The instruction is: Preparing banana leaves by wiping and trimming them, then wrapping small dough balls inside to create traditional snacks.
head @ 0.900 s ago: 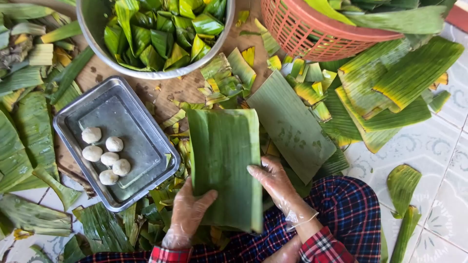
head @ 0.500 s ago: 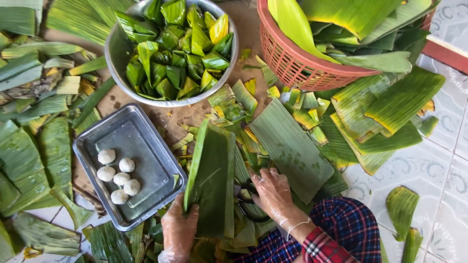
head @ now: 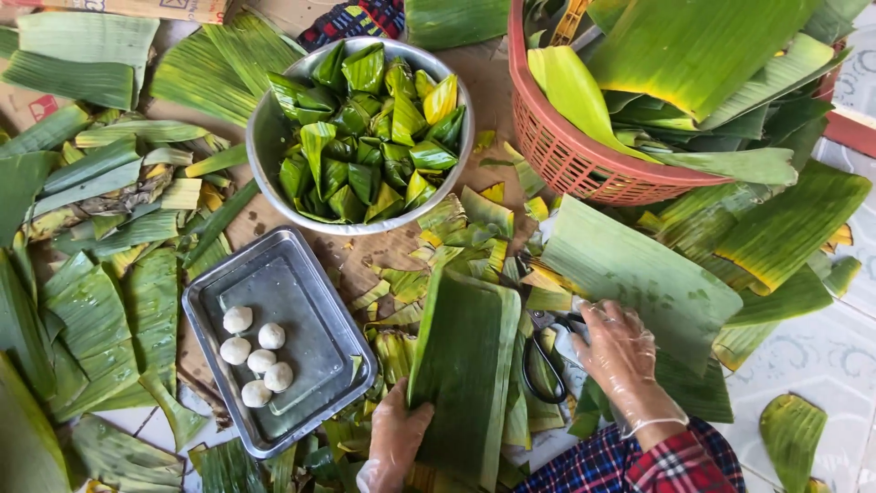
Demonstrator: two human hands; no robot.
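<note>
While your left hand (head: pixel 397 438) pinches the near end of the folded banana leaf (head: pixel 464 365), its long axis runs away from your fingers, tip toward the metal bowl (head: pixel 265 146). Your right hand (head: pixel 620 356), fingers curled, rests on the scissors (head: pixel 546 356) just beside the leaf.

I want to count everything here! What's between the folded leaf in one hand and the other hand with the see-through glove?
In the head view, black-handled scissors lie between the folded banana leaf and the gloved right hand, on leaf scraps.
</note>
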